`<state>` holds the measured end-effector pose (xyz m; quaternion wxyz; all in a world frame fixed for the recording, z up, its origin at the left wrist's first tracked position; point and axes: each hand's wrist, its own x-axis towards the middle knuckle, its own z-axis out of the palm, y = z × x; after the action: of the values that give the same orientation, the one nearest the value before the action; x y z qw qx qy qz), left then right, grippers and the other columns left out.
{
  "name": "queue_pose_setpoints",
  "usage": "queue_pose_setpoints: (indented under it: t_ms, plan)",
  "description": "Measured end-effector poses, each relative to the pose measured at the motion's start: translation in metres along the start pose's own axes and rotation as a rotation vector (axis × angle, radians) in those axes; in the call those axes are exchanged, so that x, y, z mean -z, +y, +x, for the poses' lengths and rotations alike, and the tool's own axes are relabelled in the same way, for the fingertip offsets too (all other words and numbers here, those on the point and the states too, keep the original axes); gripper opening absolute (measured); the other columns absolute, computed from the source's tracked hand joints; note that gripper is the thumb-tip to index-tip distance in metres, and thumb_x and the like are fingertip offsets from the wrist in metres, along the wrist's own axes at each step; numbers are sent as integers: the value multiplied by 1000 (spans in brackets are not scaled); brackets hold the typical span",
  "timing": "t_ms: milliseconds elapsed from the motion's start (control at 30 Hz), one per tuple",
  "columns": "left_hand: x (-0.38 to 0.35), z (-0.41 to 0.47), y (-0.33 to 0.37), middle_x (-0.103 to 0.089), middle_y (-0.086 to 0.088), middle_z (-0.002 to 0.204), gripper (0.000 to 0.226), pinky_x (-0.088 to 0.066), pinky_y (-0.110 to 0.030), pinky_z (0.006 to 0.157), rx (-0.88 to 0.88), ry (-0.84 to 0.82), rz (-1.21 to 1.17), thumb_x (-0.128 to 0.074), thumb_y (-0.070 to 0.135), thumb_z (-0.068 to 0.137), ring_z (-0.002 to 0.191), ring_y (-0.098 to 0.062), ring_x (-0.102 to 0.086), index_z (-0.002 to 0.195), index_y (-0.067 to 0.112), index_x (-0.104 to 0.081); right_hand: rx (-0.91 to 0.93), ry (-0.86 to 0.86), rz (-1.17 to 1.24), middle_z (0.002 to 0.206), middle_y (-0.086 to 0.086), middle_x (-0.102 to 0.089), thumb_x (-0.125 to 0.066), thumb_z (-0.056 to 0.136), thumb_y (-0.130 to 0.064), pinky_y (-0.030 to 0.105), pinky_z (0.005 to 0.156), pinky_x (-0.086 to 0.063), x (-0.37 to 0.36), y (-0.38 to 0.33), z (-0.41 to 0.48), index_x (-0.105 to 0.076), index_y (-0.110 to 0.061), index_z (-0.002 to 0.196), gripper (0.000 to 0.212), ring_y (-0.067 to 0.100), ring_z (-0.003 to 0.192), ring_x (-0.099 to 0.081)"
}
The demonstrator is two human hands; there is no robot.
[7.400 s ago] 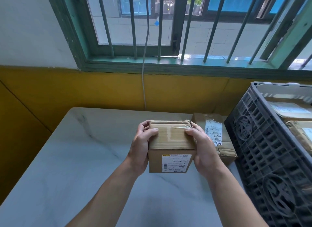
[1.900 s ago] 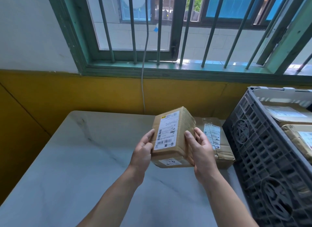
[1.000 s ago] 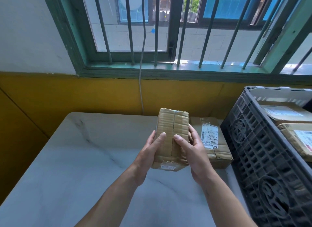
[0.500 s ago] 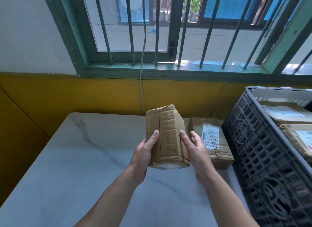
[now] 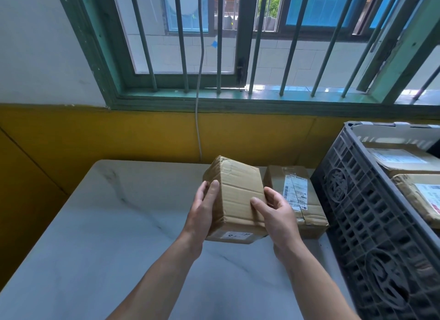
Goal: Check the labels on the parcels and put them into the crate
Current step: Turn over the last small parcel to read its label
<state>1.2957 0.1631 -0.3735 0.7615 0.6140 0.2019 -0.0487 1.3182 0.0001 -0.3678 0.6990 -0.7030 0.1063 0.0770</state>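
You've got a brown cardboard parcel (image 5: 238, 198) up off the tabletop (image 5: 107, 224), held between both hands. Your left hand (image 5: 202, 214) curls round its left side with the thumb lying up the edge. Your right hand (image 5: 278, 214) clamps the right side, thumb pressed on the top face. It hangs just left of the grey crate (image 5: 371, 212), not yet over it.

By my reckoning you're somewhere past halfway. At least two labelled parcels (image 5: 400, 160) lie inside the crate, this one is in your grip, and one more parcel (image 5: 295, 195) sits on the tabletop against the crate's wall, waiting its turn.

Now the writing. The face turned up at you is plain cardboard with no label on it. The near end carries a small white sticker (image 5: 235, 235) with a dark mark, too small to read for certain. The waiting parcel shows a white shipping label (image 5: 294, 191) with barcodes, but its print is too fine to make out.
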Motion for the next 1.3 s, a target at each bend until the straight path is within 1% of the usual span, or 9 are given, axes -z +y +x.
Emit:
queue_pose_setpoints:
  t_ms: [67, 200, 300, 433, 533, 633, 733, 967, 1300]
  plan:
    - [0, 0, -1, -65, 6, 131, 87, -58, -32, 84, 9, -50, -5, -66, 75, 71, 116, -16, -66, 146, 40, -37, -1, 1, 36, 123, -3, -64, -68, 94, -11, 23, 80, -49, 1, 1, 1, -55, -17, 140, 49, 10, 109, -60]
    - [4, 0, -1, -74, -2, 120, 66, -58, -29, 65, -3, -67, -53, -67, 53, 76, 99, -18, -73, 137, 30, -54, -53, 65, 173, 116, 5, -73, -61, 99, -12, 29, 82, -52, 2, 0, 6, -71, -19, 116, 21, 16, 101, -65]
    - [4, -2, 0, -74, -12, 122, 56, -60, -39, 74, 32, -108, -94, -59, 52, 82, 103, -28, -73, 133, 28, -61, -75, 81, 244, 115, 11, -74, -59, 100, -16, 36, 86, -55, 4, -1, 9, -71, -21, 106, 14, 20, 101, -67]
    - [5, -3, -1, -74, -13, 123, 43, -54, -40, 82, 85, -90, -145, -44, 46, 101, 107, -30, -71, 133, 24, -65, -123, 3, 121, 122, -3, -67, -58, 100, -41, 44, 101, -49, 4, -3, 7, -63, -29, 122, 26, 18, 118, -60]
    - [7, 0, -4, -76, -14, 119, 44, -51, -40, 85, 139, -56, -171, -42, 43, 103, 102, -29, -71, 126, 19, -70, -146, -74, 126, 115, -10, -68, -52, 101, -46, 36, 83, -50, 3, -5, 4, -61, -35, 115, 20, 11, 111, -61]
    - [10, 2, -6, -77, -13, 115, 41, -51, -40, 88, 161, -6, -184, -46, 42, 103, 102, -29, -70, 122, 16, -72, -124, -38, 170, 111, -3, -73, -56, 102, -33, 26, 66, -55, 2, -5, 4, -66, -29, 114, 16, 9, 99, -69]
    - [12, 5, -9, -76, -8, 112, 35, -52, -35, 78, 140, 53, -143, -48, 37, 105, 100, -26, -68, 126, 19, -69, -124, 0, 229, 113, 7, -74, -62, 99, -20, 34, 76, -61, 2, -4, 3, -66, -16, 125, 26, 21, 102, -72]
    - [14, 6, -12, -71, -5, 119, 27, -53, -33, 66, 79, 142, -51, -51, 28, 108, 95, -26, -68, 134, 32, -54, -91, -8, 283, 119, 12, -71, -71, 93, -13, 45, 88, -59, 4, 0, 8, -63, -18, 122, 30, 29, 107, -71]
    - [7, 0, -9, -80, -1, 106, 52, -57, -33, 78, 100, -38, 106, -39, 65, 101, 97, -21, -77, 125, 32, -71, -41, -7, 309, 118, 14, -73, -67, 95, -13, 52, 103, -52, 4, 3, 11, -65, -11, 123, 28, 33, 115, -68]
